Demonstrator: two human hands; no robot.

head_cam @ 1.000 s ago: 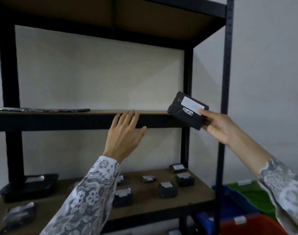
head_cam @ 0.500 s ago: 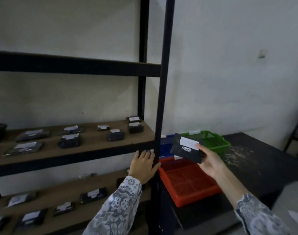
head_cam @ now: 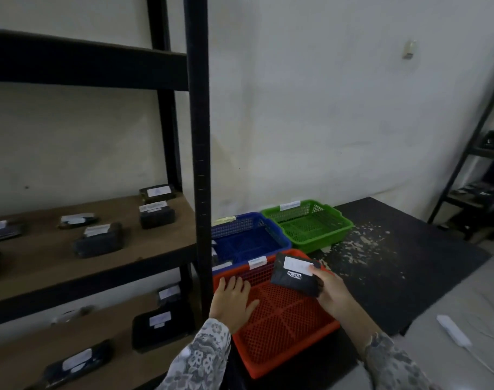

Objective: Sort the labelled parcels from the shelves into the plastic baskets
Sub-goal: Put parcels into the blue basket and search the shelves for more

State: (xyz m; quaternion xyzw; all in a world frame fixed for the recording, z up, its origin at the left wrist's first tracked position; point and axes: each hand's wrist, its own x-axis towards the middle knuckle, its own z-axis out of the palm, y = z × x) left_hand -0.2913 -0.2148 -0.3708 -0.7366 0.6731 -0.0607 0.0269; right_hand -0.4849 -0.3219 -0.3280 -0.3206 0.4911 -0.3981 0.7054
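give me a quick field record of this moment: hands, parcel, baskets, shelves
right hand: grips black parcel with white label, above red basket
left hand: fingers straight, at red basket's left edge, holds nothing
baskets: red nearest, blue basket behind it, green basket to the right; none visibly holds a parcel
shelves: several labelled parcels remain

Dim, flat indoor light, brightest on the white plaster wall (head_cam: 338, 108). The black metal shelving (head_cam: 196, 136) sinks into shadow. Wide-angle bending at edges; slight softness throughout.
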